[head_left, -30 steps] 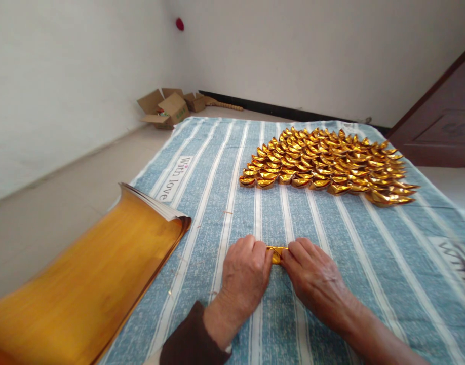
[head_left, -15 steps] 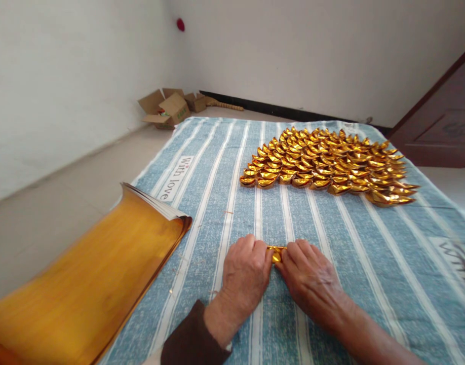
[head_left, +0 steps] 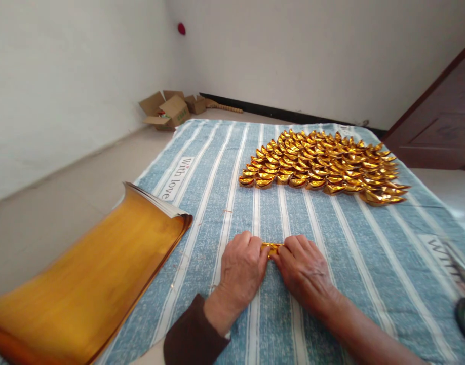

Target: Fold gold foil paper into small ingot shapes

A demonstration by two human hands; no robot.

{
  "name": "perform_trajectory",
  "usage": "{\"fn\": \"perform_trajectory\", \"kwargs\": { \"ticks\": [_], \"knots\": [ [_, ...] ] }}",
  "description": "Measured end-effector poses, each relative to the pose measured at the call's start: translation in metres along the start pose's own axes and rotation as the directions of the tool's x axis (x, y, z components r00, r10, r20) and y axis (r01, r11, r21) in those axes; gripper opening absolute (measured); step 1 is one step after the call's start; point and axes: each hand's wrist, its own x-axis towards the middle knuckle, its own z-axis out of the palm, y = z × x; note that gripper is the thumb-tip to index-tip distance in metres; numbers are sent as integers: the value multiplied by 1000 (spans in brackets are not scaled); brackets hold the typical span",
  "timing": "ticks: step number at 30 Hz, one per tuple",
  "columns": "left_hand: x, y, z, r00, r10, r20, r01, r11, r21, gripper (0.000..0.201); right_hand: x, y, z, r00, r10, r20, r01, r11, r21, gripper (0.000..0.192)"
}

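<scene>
Between my two hands is a small folded piece of gold foil paper (head_left: pixel 272 250), low over the striped cloth. My left hand (head_left: pixel 243 266) is closed on its left end, and my right hand (head_left: pixel 303 266) grips the right end. Only the middle strip of the foil shows; the fingers cover both ends. Beyond the hands, many folded gold paper ingots (head_left: pixel 323 162) stand in packed rows. To the left lies a stack of gold foil paper sheets (head_left: pixel 91 268), its white undersides showing at the far edge.
A blue and white striped tablecloth (head_left: pixel 213 213) covers the table. Black-handled scissors (head_left: pixel 462 309) lie at the right edge, partly out of view. Open cardboard boxes (head_left: pixel 171 111) rest on the floor by the far wall. A dark red door (head_left: pixel 441 121) stands at the right.
Both hands stay on the folded foil, and slightly more of its middle shows between them. The view has shifted a little, bringing more of the scissors into sight.
</scene>
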Motion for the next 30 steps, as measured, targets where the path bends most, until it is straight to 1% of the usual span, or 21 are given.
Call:
{"fn": "perform_trajectory", "kwargs": {
  "ticks": [3, 5, 9, 11, 15, 22, 27, 30],
  "knots": [
    [1, -5, -3, 999, 0, 39, 2, 997, -71, 18, 0, 0, 0, 1000, -5, 4, 5, 1000, -8, 24],
    [2, -10, -7, 997, 13, 71, -2, 989, -151, 17, 0, 0, 0, 1000, -9, 3, 9, 1000, -17, 24],
    [2, -20, -15, 988, 86, 132, -36, 937, -348, 15, 0, 1, 0, 1000, -26, 4, 26, 999, -33, 23],
    [2, -21, -17, 986, 93, 136, -33, 920, -391, 16, 0, 1, 1, 999, -31, -6, 31, 999, -43, 23],
    [1, -19, -16, 990, 50, 130, 2, 927, -374, 18, 0, 0, 1, 999, -28, -16, 27, 999, -47, 23],
    [2, -14, -16, 989, 44, 143, 3, 950, -313, 20, 0, 0, 0, 1000, -23, -7, 23, 999, -27, 23],
    [1, -11, -14, 990, 58, 125, -28, 973, -228, 20, 0, 1, 0, 1000, -24, -6, 24, 1000, -19, 24],
    [0, -12, -13, 990, 73, 121, -45, 976, -214, 20, 0, 0, 0, 1000, -24, -8, 23, 999, -23, 24]
  ]
}}
